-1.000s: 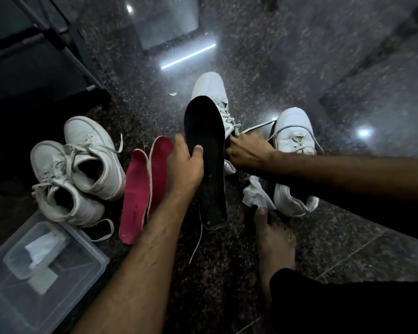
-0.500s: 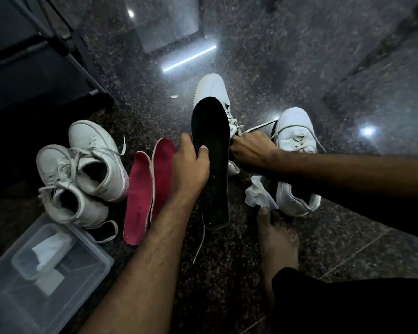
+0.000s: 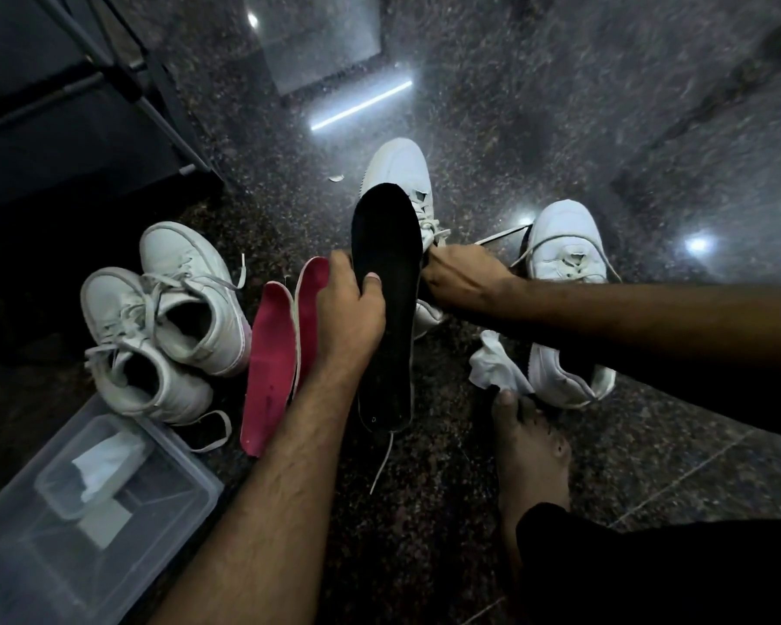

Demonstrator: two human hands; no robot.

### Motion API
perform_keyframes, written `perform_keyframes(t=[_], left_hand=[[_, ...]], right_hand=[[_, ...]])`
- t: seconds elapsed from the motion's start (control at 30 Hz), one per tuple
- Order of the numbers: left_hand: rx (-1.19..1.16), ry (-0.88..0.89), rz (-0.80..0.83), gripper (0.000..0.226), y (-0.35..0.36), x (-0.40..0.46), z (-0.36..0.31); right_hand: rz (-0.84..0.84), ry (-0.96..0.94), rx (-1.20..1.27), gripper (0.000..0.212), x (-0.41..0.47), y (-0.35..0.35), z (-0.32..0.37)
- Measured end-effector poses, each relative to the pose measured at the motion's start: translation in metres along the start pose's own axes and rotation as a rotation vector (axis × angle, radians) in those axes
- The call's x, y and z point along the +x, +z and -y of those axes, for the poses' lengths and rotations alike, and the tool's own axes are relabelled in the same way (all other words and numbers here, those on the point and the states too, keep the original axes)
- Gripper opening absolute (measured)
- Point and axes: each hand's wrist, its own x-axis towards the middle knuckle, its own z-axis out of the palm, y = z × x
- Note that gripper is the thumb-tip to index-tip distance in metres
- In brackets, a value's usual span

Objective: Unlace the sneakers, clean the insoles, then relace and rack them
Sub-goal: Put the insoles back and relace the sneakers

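Observation:
My left hand [image 3: 350, 311] grips a black insole [image 3: 386, 281] and holds it upright over the floor. Behind the insole stands a white sneaker [image 3: 400, 171], and my right hand [image 3: 465, 277] rests on its laced part; whether the fingers pinch a lace is hidden. A second white sneaker [image 3: 564, 245] with loosened laces lies to the right, partly under my right forearm. Two red insoles [image 3: 273, 354] lie side by side on the floor left of my left hand. Another pair of white sneakers [image 3: 163, 318] sits further left.
A crumpled white cloth [image 3: 497, 365] lies by my bare foot [image 3: 530, 453]. A clear plastic box [image 3: 55, 548] holding a smaller tub and a wipe sits at lower left. A dark rack frame [image 3: 109, 74] stands at upper left. The floor is polished dark granite.
The view has shifted slightly. My left hand still holds the black insole upright, and my right hand stays at the middle sneaker's laces.

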Motion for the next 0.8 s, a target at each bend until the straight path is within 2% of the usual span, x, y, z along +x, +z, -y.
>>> perform_keyframes(t=[0.13,0.23,0.43,0.57,0.7,0.8], left_hand=[[-0.045,-0.02,0.003,0.016,0.001,0.002,0.007],[-0.048,-0.011,0.017,0.016,0.003,0.0,0.006],[-0.005,-0.006,-0.017,0.016,0.002,0.002,0.005],[-0.009,-0.034,-0.042,0.018,0.0,0.006,0.008],[0.007,-0.073,0.073,0.017,0.005,0.003,0.015],[0.002,-0.064,0.088,0.023,0.012,-0.011,0.021]], right_hand=[[0.086,0.04,-0.074,0.03,0.004,-0.013,0.011],[0.161,0.073,-0.028,0.029,0.001,-0.02,0.009],[0.036,-0.088,-0.121,0.028,-0.003,-0.023,-0.002],[-0.169,-0.043,-0.073,0.047,-0.013,-0.033,-0.011],[-0.182,0.024,-0.015,0.014,-0.022,-0.043,-0.008],[-0.214,-0.014,-0.025,0.011,-0.023,-0.041,-0.009]])
